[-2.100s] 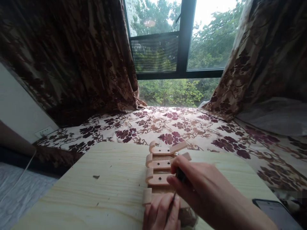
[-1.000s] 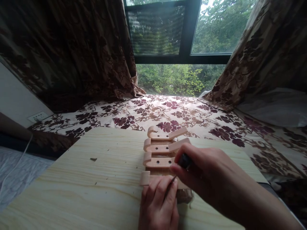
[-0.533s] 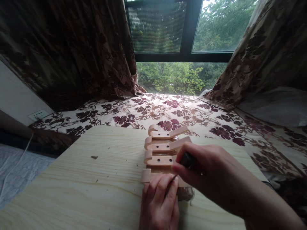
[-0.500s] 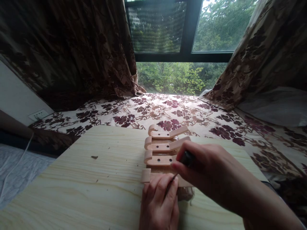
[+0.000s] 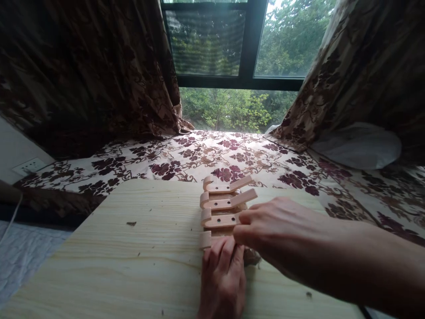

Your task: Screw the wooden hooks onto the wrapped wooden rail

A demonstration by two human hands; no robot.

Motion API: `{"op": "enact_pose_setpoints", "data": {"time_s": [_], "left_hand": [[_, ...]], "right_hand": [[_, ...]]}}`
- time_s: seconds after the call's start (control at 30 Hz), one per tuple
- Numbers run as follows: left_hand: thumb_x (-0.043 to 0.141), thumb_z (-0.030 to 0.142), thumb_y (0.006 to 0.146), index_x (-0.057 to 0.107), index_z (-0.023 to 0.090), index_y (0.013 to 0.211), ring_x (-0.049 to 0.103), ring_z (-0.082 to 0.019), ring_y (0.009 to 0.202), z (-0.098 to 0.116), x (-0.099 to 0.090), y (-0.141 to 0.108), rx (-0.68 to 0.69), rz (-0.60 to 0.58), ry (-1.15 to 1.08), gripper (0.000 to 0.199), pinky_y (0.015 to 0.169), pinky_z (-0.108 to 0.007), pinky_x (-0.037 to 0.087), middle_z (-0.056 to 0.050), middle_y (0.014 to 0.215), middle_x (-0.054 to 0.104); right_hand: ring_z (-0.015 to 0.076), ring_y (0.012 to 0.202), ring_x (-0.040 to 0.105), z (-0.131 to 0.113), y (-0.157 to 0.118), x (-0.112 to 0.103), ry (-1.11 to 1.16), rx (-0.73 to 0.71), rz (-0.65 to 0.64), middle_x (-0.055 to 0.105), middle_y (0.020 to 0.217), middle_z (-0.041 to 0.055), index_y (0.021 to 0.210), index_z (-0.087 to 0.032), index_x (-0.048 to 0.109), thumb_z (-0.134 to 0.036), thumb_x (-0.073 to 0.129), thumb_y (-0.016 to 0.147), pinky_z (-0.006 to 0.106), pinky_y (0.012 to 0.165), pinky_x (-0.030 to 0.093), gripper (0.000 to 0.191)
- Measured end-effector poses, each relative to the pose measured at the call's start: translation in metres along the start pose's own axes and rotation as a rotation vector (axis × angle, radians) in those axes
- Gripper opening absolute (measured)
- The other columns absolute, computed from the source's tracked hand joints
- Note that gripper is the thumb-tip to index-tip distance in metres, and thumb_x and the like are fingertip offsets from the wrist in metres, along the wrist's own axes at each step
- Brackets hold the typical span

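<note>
Several pale wooden hooks (image 5: 226, 219) lie in a row across a brown, plastic-wrapped base, each of the far ones with two dark screws in it. My left hand (image 5: 222, 270) presses its closed fingers on the nearest wooden hook (image 5: 205, 239), covering most of it. Just above those fingertips, my right hand (image 5: 270, 223) is closed around a screwdriver, whose handle and shaft are now hidden by the fist. Part of the wrapped base (image 5: 251, 256) shows below the right hand.
All this rests on a light wooden tabletop (image 5: 109, 248) with small dark chips (image 5: 131, 223) scattered on it. Behind lies a flowered cloth (image 5: 212, 155) under a window, between patterned curtains. A wall socket (image 5: 29, 167) is at the left, and a whitish bag (image 5: 358, 145) at the right.
My right hand has turned over, its back now upward, and hides the dark screwdriver handle that showed before. The left hand stays on the nearest hook. The view has shifted slightly.
</note>
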State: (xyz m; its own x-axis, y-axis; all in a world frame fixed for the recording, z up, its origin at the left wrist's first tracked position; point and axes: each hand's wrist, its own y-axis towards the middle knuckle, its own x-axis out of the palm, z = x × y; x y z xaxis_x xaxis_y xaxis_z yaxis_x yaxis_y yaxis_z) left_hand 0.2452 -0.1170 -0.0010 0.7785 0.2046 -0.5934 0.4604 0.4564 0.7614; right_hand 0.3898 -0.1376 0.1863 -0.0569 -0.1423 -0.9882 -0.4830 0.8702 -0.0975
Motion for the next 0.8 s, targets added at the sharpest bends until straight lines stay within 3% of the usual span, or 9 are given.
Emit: {"op": "enact_pose_setpoints", "data": {"time_s": [0.1, 0.23, 0.43, 0.57, 0.8], "left_hand": [[0.049, 0.006, 0.083, 0.063, 0.015, 0.106, 0.054, -0.023, 0.102, 0.0, 0.0, -0.001, -0.002, -0.008, -0.014, 0.029, 0.09, -0.038, 0.044, -0.009, 0.102, 0.064], [0.05, 0.006, 0.082, 0.061, 0.013, 0.109, 0.053, -0.024, 0.106, -0.001, 0.001, -0.003, 0.005, 0.01, -0.013, 0.03, 0.091, -0.038, 0.043, -0.01, 0.109, 0.063], [0.047, 0.006, 0.082, 0.062, 0.016, 0.105, 0.054, -0.023, 0.104, -0.002, 0.001, -0.001, 0.018, -0.008, 0.01, 0.029, 0.086, -0.038, 0.048, -0.008, 0.107, 0.063], [0.048, 0.006, 0.083, 0.062, 0.015, 0.107, 0.055, -0.023, 0.101, -0.001, -0.002, 0.002, 0.024, -0.02, 0.04, 0.029, 0.085, -0.038, 0.05, -0.008, 0.103, 0.064], [0.047, 0.009, 0.083, 0.064, 0.017, 0.1, 0.057, -0.026, 0.101, -0.001, 0.0, -0.001, 0.026, -0.036, 0.085, 0.026, 0.083, -0.043, 0.051, -0.009, 0.108, 0.064]], "right_hand": [[0.012, 0.063, 0.049, -0.001, 0.011, -0.006, -0.027, -0.069, -0.133, 0.062, 0.074, 0.0024, 0.076, -0.015, 0.062, -0.004, 0.055, 0.079, 0.027, 0.053, 0.031, 0.013], [0.0105, 0.065, 0.046, 0.005, 0.019, -0.007, 0.043, -0.095, -0.139, 0.06, 0.077, 0.0023, 0.076, -0.014, 0.059, -0.006, 0.054, 0.08, 0.025, 0.056, 0.032, 0.011], [0.008, 0.048, 0.027, -0.001, 0.019, 0.001, 0.05, 0.172, -0.045, 0.046, 0.055, -0.0042, 0.066, -0.017, 0.055, -0.021, 0.059, 0.077, 0.025, 0.044, 0.021, 0.012], [0.0099, 0.048, 0.03, -0.01, 0.018, -0.008, -0.174, 0.08, -0.147, 0.053, 0.061, -0.0014, 0.068, -0.017, 0.059, -0.012, 0.059, 0.074, 0.029, 0.044, 0.018, 0.008], [0.0129, 0.055, 0.037, -0.013, 0.021, -0.009, -0.298, -0.095, -0.058, 0.055, 0.063, 0.0015, 0.072, -0.015, 0.062, 0.0, 0.052, 0.077, 0.03, 0.048, 0.023, 0.019]]}}
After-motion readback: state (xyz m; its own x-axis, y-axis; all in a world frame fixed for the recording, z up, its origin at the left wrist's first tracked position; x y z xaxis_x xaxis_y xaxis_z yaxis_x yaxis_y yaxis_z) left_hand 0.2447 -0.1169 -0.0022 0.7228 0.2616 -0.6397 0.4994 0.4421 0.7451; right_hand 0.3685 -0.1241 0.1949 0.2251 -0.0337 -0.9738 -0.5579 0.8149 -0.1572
